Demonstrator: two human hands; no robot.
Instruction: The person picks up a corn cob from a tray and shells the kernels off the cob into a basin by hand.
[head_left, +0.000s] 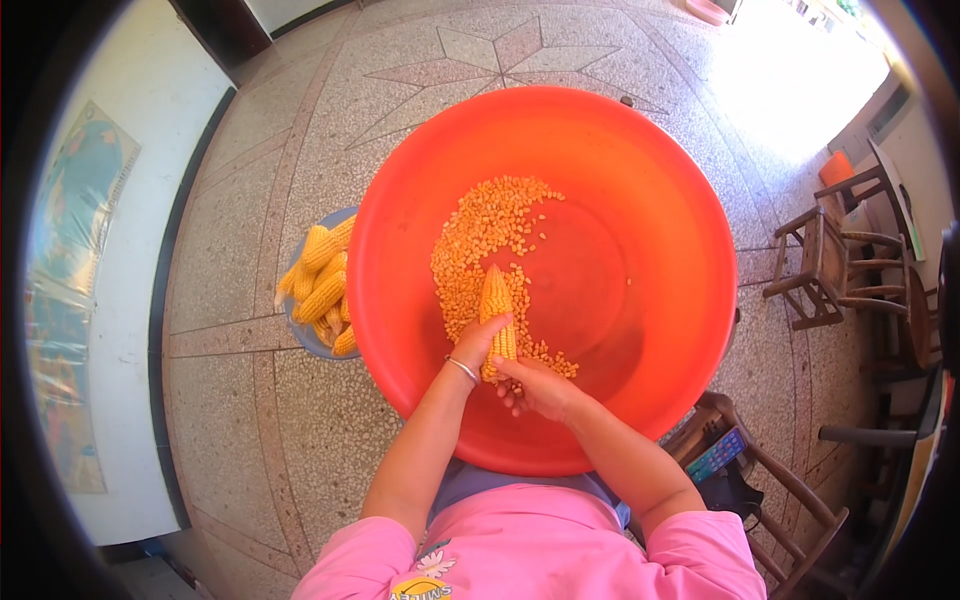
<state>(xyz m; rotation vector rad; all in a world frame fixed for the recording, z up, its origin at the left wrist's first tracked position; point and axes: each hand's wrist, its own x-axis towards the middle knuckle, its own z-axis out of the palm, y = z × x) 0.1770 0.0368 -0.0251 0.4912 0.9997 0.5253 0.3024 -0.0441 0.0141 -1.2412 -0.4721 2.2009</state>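
Note:
An ear of dried yellow corn (495, 300) points away from me over a large red plastic basin (660, 225). My left hand (477, 341), with a silver bangle at the wrist, wraps around the middle of the ear, thumb on top. At the near end, my right hand (541, 388) has its thumb against the cob's kernels; its other fingers curl below, partly hidden. Loose corn kernels (487, 217) lie in a curved heap along the left side of the basin floor. A few single kernels are scattered to the right of the heap.
Left of the red basin, a blue-grey basin (307, 341) holds several corn ears (322, 296). A wooden chair (795, 517) with a phone (716, 454) on it stands at my right. Another wooden chair (817, 262) is farther right. A white wall (142, 300) bounds the left side.

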